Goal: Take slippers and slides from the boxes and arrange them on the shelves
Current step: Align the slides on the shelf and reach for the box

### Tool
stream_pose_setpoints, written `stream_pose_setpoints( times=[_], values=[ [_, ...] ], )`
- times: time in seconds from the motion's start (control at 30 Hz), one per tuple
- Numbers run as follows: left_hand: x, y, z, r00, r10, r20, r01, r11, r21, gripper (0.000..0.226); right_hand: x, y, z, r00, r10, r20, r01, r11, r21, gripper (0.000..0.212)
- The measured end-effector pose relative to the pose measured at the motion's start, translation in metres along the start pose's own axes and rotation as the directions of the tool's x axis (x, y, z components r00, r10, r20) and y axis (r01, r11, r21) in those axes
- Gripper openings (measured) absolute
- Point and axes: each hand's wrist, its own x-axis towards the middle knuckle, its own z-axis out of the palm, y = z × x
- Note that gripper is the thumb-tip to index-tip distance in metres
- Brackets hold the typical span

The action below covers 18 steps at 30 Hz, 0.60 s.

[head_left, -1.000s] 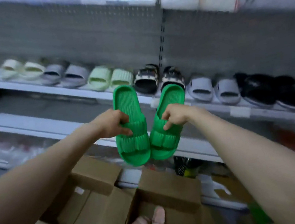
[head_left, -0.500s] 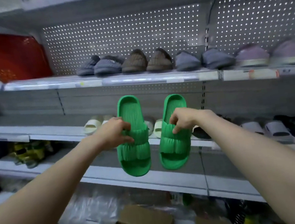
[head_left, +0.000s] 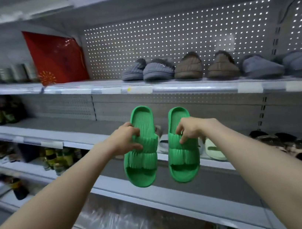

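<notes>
Two bright green ribbed slides hang toes-down in front of the shelving. My left hand [head_left: 128, 139] grips the left green slide [head_left: 143, 166] by its strap. My right hand [head_left: 188, 129] pinches the strap of the right green slide [head_left: 183, 158]. Both slides are held in the air, level with the middle shelf [head_left: 83, 132], whose left stretch behind them is bare. On that shelf to the right stand pale green and white slides [head_left: 212, 149] and dark patterned ones [head_left: 286, 141]. The boxes are almost out of view at the bottom.
The upper shelf [head_left: 191, 87] carries grey and brown fur-lined slippers [head_left: 188, 68] against a pegboard back. A red bag [head_left: 56, 57] stands at its left end. Jars and bottles [head_left: 59, 158] fill the left shelves. Plastic-wrapped goods [head_left: 111, 226] lie low down.
My view has risen from the boxes to the upper shelves. Both hands have lifted the green slides higher and a little apart, keeping hold of the straps.
</notes>
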Motion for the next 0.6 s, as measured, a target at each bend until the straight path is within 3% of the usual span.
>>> stream_pose_setpoints(
  times=[0.2, 0.6],
  values=[
    [0.065, -0.068, -0.011, 0.996, -0.001, 0.092, -0.003, 0.999, 0.048, 0.047, 0.087, -0.023, -0.015, 1.000, 0.009, 0.007, -0.009, 1.000, 0.025, 0.055],
    [0.152, -0.198, -0.017, 0.995, 0.001, 0.100, -0.002, 1.000, 0.009, 0.045, 0.226, -0.082, -0.023, 1.000, 0.000, -0.012, 0.000, 0.999, 0.037, 0.052]
  ],
)
